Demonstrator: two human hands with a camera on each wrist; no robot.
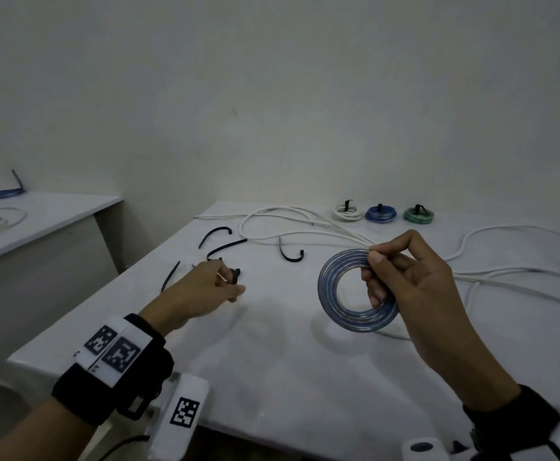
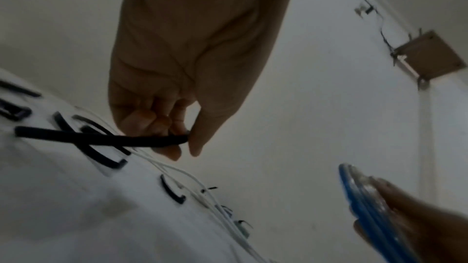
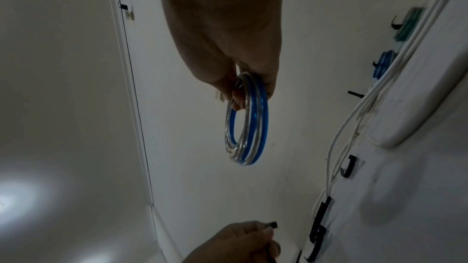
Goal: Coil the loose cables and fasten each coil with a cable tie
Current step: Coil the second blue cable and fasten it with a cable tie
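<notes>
Your right hand (image 1: 415,287) is holding the blue-and-clear coil (image 1: 355,291) up off the table (image 1: 272,361), fingers (image 1: 377,261) curled through the ring and thumb pinching its top edge. The coil is untied, hanging on edge in the right wrist view (image 3: 247,121).

Your left hand (image 1: 202,291) is pinching one black cable tie (image 2: 101,138) by its end between thumb and fingers (image 2: 142,119); the rest of the strap is sticking out sideways above the table. In the head view only its head is showing past your fingertips.

More black ties are lying loose on the table near your left hand: one curved (image 1: 215,234), one just behind your knuckles (image 1: 227,246), one straight at the left edge (image 1: 170,276), and a hooked one (image 1: 290,252) between your hands.

Loose white cable (image 1: 305,224) is sprawling across the back and right of the table. Three finished coils are sitting in a row at the far edge, each tied in black: white (image 1: 348,212), blue (image 1: 381,213), green (image 1: 418,214).

A side table (image 1: 55,207) on the left is carrying more white cable and a blue coil (image 1: 9,193).
</notes>
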